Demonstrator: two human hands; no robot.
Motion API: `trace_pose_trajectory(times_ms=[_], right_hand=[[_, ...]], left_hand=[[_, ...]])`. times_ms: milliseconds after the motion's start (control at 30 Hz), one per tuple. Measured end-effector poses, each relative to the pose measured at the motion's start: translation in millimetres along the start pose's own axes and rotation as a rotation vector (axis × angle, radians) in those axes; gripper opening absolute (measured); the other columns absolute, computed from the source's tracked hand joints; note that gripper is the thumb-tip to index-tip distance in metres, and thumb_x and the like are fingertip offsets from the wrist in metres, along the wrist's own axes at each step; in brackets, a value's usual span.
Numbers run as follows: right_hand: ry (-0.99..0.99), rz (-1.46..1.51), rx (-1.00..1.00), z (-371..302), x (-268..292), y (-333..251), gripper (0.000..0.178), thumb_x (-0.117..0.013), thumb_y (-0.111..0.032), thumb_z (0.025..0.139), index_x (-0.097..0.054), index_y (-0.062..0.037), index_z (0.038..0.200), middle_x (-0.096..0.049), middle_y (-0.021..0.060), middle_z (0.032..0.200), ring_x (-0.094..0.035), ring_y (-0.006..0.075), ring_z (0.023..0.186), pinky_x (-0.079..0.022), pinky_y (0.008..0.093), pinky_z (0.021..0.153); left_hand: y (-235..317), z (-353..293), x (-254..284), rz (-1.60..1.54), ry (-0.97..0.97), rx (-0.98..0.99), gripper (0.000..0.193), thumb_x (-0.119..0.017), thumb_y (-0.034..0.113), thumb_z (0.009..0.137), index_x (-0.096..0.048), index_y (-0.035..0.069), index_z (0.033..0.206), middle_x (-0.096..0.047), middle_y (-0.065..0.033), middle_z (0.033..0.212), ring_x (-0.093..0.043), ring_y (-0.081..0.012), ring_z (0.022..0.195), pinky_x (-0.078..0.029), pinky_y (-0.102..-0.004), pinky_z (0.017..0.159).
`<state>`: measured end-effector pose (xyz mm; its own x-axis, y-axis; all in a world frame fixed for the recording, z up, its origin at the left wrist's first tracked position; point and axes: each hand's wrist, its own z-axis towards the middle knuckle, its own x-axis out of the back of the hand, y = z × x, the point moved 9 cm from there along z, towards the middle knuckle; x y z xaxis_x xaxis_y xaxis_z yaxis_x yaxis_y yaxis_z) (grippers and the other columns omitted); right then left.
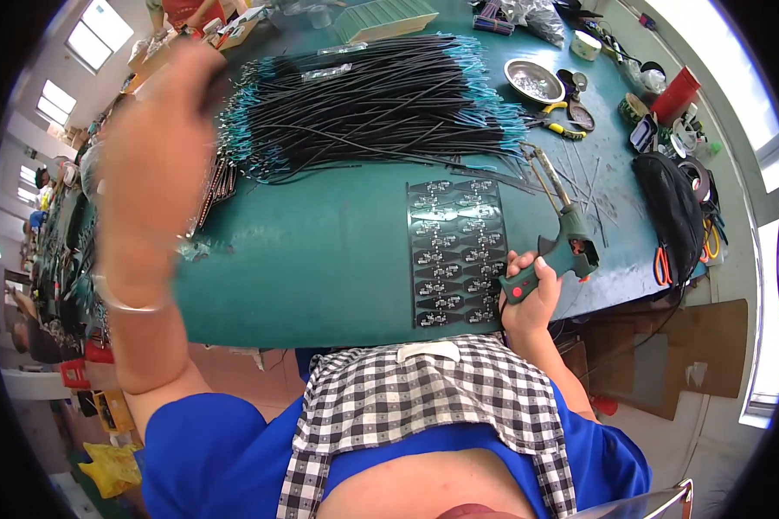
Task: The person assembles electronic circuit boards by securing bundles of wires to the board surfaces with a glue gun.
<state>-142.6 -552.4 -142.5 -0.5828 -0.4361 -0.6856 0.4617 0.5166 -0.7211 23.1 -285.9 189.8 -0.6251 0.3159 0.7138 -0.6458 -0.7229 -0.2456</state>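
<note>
My right hand [535, 307] is closed around the handle of a green soldering gun [573, 246] at the right of the table. Its metal tip points away from me, toward the near right end of a wide heap of black cables [363, 104] with blue ends. Just left of that hand lies a dark panel of small circuit boards [456, 255], flat on the green table. Raised at the left, my left hand [151, 164] is smeared by motion. Something dark shows by its fingers, and whether they grip it cannot be made out.
Beyond the soldering gun stand a metal bowl [534, 81] and yellow-handled pliers [565, 131]. Thin wires [587, 186] lie scattered at the right. A black pouch [668, 212] and orange-handled scissors [662, 266] sit along the right edge. Another person [190, 12] is at the far left.
</note>
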Motion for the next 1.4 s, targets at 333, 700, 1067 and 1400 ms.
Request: trace_pose_trajectory(times_ms=[333,700,1067,1400], right_hand=[[-0.329,0.222,-0.331,-28.5,-101.3,23.0,0.081,-0.062,-0.032,0.069,-0.030,-0.0151,0.143,-0.022,-0.0070,0.153,-0.023,0.0269,0.139,-0.029,0.0504,0.109],[0.207,0.053,-0.014,37.1,-57.6,9.7,0.014,-0.057,-0.013,0.084,-0.048,-0.0031,0.089,-0.058,0.0119,0.077,-0.056,0.0229,0.065,-0.051,0.0389,0.073],[-0.027,0.102,-0.057,23.9,-13.3,-47.2,0.017,-0.057,-0.013,0.083,-0.048,-0.0024,0.094,-0.047,0.0061,0.085,-0.048,0.0180,0.080,-0.043,0.0339,0.076],[0.029,0.012,-0.176,8.0,-11.8,-13.8,0.040,-0.052,-0.015,0.083,-0.046,0.0003,0.119,-0.053,0.0092,0.116,-0.052,0.0254,0.107,-0.041,0.0422,0.098]], left_hand=[[95.7,-145.2,-183.6,-0.706,-0.327,0.387,0.027,-0.061,0.013,0.083,-0.047,0.008,0.105,-0.064,-0.0176,0.085,-0.062,-0.0397,0.074,-0.049,-0.0490,0.062],[164.7,-159.2,-183.8,-0.737,-0.956,0.035,0.021,-0.052,0.015,0.086,-0.045,0.003,0.101,-0.064,-0.0193,0.077,-0.065,-0.0394,0.075,-0.051,-0.0491,0.065],[44.2,-144.2,-188.8,-0.297,-0.318,0.098,0.026,-0.061,0.005,0.074,-0.051,0.011,0.097,-0.054,-0.0062,0.080,-0.057,-0.0270,0.075,-0.047,-0.0409,0.061],[59.7,-139.7,-197.7,-0.424,-0.324,0.040,0.027,-0.064,0.005,0.069,-0.056,0.012,0.094,-0.052,-0.0057,0.077,-0.056,-0.0268,0.073,-0.045,-0.0388,0.061]])
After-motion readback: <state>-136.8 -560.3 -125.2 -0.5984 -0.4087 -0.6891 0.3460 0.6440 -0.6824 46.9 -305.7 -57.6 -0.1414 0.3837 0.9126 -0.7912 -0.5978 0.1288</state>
